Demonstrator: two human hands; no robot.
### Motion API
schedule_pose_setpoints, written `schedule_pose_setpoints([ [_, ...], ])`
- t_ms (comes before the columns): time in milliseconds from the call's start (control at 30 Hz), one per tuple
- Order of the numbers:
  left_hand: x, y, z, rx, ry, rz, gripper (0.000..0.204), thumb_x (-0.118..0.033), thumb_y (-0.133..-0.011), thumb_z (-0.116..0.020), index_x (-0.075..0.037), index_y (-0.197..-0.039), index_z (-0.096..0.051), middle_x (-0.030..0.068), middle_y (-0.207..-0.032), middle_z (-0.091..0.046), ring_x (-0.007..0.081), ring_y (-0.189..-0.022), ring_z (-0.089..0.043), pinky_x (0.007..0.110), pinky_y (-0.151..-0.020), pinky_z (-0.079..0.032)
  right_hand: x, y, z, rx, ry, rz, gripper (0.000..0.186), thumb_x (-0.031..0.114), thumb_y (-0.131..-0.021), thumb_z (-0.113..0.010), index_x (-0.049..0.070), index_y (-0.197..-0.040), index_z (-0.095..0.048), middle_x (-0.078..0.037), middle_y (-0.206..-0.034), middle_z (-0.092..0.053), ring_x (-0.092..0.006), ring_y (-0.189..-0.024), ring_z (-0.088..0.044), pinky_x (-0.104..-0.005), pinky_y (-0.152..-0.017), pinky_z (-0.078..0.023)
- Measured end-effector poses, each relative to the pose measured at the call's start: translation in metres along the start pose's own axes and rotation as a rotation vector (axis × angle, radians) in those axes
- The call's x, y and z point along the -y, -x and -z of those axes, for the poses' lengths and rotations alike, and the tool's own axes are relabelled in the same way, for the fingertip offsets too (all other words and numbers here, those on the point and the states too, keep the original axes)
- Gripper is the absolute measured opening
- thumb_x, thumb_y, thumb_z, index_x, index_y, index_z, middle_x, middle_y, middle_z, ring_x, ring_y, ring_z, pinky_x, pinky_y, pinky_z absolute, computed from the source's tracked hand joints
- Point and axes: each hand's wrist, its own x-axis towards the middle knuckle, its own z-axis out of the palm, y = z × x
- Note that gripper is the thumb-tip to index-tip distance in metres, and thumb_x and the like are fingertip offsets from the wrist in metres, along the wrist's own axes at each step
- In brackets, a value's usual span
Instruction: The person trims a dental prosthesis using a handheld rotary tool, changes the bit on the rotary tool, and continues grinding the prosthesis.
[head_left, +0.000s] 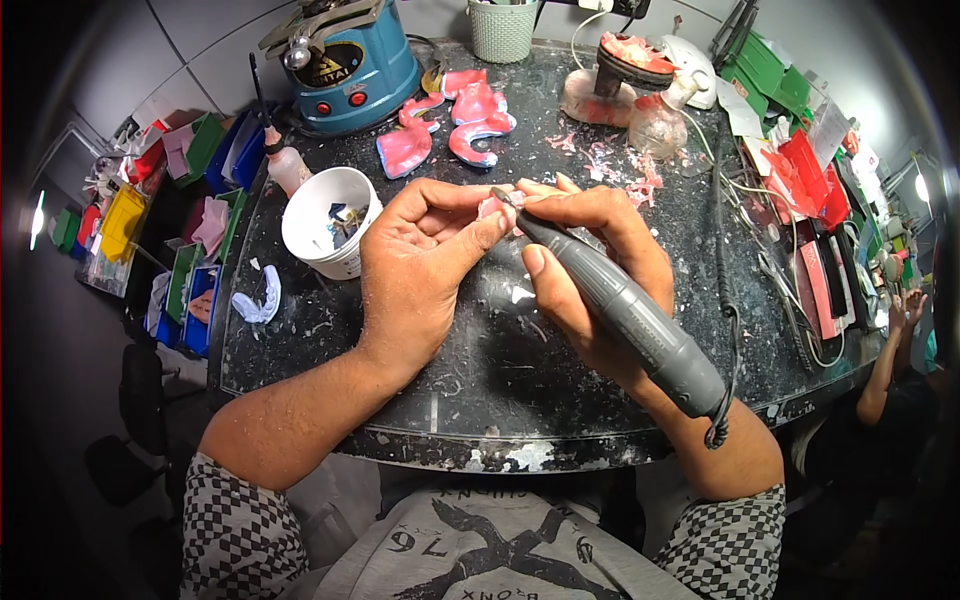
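Over the middle of the bench, my left hand (pixel 415 265) pinches a small pink dental piece (pixel 490 207) between thumb and fingers. Its full shape is hidden by the fingertips. My right hand (pixel 610 250) is wrapped round a dark grey rotary handpiece (pixel 635 315), its tip pointing up and left. That tip meets the pink piece or lies right against it; I cannot tell which. A coiled black cord (pixel 728 370) runs from the handpiece's back end. Beyond my hands lie several pink wax pieces with blue-white edges (pixel 480 135).
Left of my hands stand a white tub (pixel 325 255), a bottle (pixel 288 168) and a pale dental model (pixel 258 297). A blue machine (pixel 350 75) is behind. Pink scraps (pixel 640 180), a burner stand (pixel 635 70) and a glass flask (pixel 658 128) sit back right. Another person's hands (pixel 905 308) show far right.
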Motion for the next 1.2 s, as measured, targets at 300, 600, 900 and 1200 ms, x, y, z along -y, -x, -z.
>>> schedule_pose_setpoints([
  [300, -0.003, -0.001, -0.001, -0.008, 0.011, 0.004, 0.014, 0.005, -0.089, -0.065, 0.004, -0.103, -0.061, 0.0135, -0.102, -0.069, 0.0160, -0.096, -0.067, 0.029, -0.092, -0.053, 0.000, -0.003, 0.002, 0.003, 0.026, 0.019, 0.032, 0.010, -0.077, -0.075, 0.006, -0.108, -0.066, -0.010, -0.107, -0.070, -0.0300, -0.113, -0.064, -0.0522, -0.110, -0.035],
  [600, -0.002, 0.001, -0.001, 0.043, 0.026, 0.059, 0.019, -0.001, -0.089, -0.068, 0.003, -0.107, -0.066, 0.0126, -0.106, -0.070, 0.0178, -0.097, -0.068, 0.030, -0.088, -0.056, 0.009, 0.000, 0.002, -0.187, -0.186, -0.173, 0.026, 0.008, -0.084, -0.071, -0.001, -0.107, -0.063, -0.010, -0.097, -0.068, -0.0138, -0.088, -0.067, -0.0264, -0.076, -0.053],
  [900, 0.002, 0.002, 0.001, 0.091, 0.028, 0.057, 0.015, -0.004, -0.090, -0.068, 0.003, -0.103, -0.066, 0.0127, -0.102, -0.071, 0.0172, -0.094, -0.068, 0.030, -0.086, -0.057, 0.013, -0.001, 0.006, -0.140, -0.132, -0.225, 0.023, 0.008, -0.084, -0.070, 0.000, -0.105, -0.064, -0.010, -0.093, -0.068, -0.0138, -0.084, -0.068, -0.0265, -0.074, -0.054],
  [1200, 0.000, 0.003, 0.003, 0.080, -0.027, 0.053, 0.012, -0.001, -0.091, -0.066, 0.004, -0.102, -0.066, 0.0115, -0.098, -0.071, 0.0160, -0.090, -0.068, 0.029, -0.084, -0.057, 0.009, -0.001, 0.000, -0.147, -0.213, -0.200, 0.022, 0.006, -0.083, -0.071, 0.000, -0.103, -0.066, -0.010, -0.093, -0.068, -0.0137, -0.083, -0.068, -0.0261, -0.074, -0.054],
])
